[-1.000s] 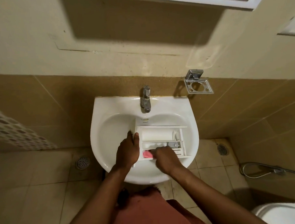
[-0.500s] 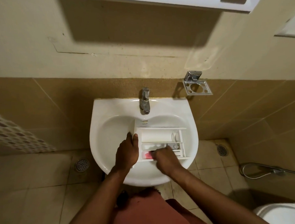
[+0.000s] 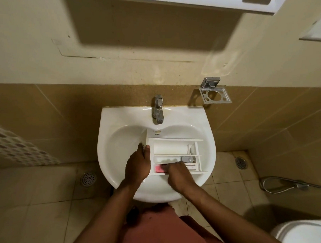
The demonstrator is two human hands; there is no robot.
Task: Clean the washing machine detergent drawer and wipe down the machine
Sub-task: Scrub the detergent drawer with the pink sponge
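Scrubbing looks to be the step in hand: the right hand [image 3: 178, 173] pinches a pink sponge [image 3: 159, 168] inside the nearest compartment of the detergent drawer [image 3: 173, 148], which lies across the sink [image 3: 109, 142] basin. The left hand [image 3: 137, 166] has its grip clenched round the drawer's left end. Pushing hard could tip the drawer or crack a thin divider; a wet grip may slip. Count: one drawer with three compartments, one sponge, one tap [image 3: 157, 112], two hands, two floor drains [image 3: 88, 178].
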